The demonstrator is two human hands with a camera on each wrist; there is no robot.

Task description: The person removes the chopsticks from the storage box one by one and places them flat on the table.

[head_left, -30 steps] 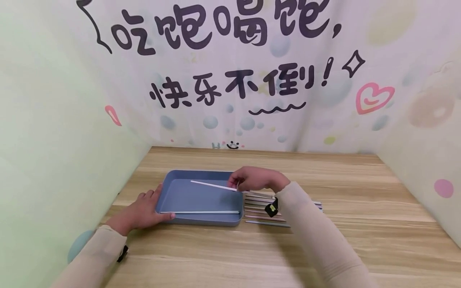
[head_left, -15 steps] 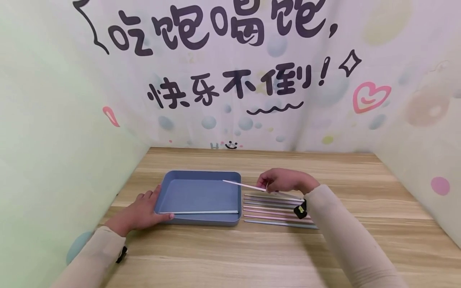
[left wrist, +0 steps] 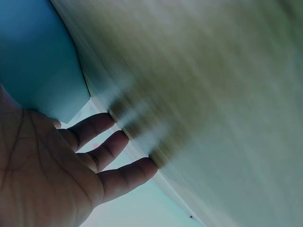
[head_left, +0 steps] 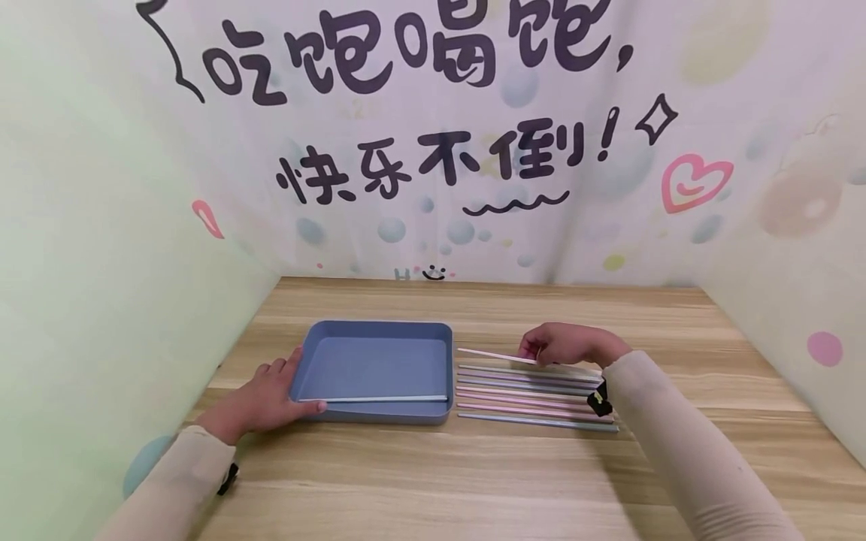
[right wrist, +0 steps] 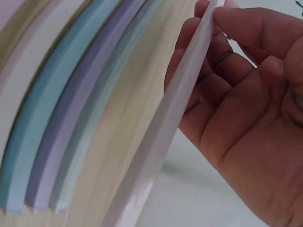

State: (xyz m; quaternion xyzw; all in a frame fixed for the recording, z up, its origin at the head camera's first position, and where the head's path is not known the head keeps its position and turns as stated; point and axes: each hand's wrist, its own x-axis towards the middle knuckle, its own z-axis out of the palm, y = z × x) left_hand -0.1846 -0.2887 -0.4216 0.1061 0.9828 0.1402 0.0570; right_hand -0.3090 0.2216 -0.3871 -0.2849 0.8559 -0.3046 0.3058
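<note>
A pale pinkish-white chopstick (head_left: 490, 354) is pinched by my right hand (head_left: 567, 344) at the right, behind a row of chopsticks (head_left: 517, 404) in blue, pink, purple and cream. In the right wrist view, thumb and fingers grip this chopstick (right wrist: 161, 123) apart from the row. At the left, my left hand (head_left: 267, 394) rests against a blue rectangular tray (head_left: 379, 359), its thumb over the front left corner. The left wrist view has its fingers straight, tips on the table; the thumb is mostly hidden. Pale chopsticks (head_left: 379, 399) lie along the tray's front side.
The wood-grain table (head_left: 419, 481) runs back to a wall hanging (head_left: 433, 218) with large dark lettering. Pale walls stand at the left and right. The row of chopsticks lies just right of the tray.
My right hand has moved right with the chopstick, from over the tray to behind the row, and lower. More of the row shows now. The left hand stays at the tray.
</note>
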